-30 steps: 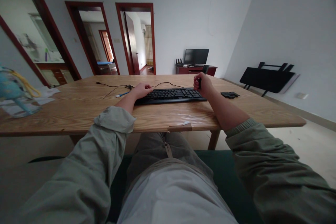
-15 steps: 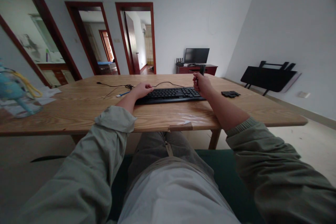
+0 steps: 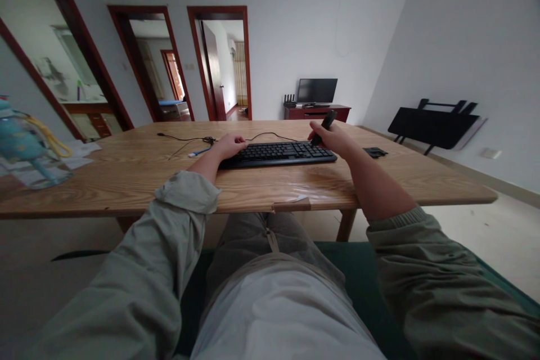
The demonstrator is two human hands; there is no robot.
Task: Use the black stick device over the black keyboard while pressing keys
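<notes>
A black keyboard [image 3: 280,153] lies on the wooden table in front of me. At its left end, my left hand [image 3: 230,146] is closed with the fingers curled on the keyboard's edge. My right hand [image 3: 331,138] is wrapped round a black elongated tool [image 3: 328,120], whose exact kind I cannot make out. The tool is tilted, its lower end close over the right-hand keys; whether it touches them is unclear. Just left of my left hand lies a small blue-and-white brush-like item [image 3: 199,152], and a thin black cable [image 3: 185,138] runs behind.
Right of my right forearm lies a flat black item [image 3: 375,152]. A blue figure-like object [image 3: 25,140] with a yellow cord and some papers [image 3: 82,152] occupy the table's left end. Brown tape [image 3: 291,205] sits on the table's front edge [image 3: 236,205].
My right hand has turned, tipping the black tool from nearly upright to slanted, with its lower end down toward the keys. The right forearm shifted slightly right. My left hand stays at the keyboard.
</notes>
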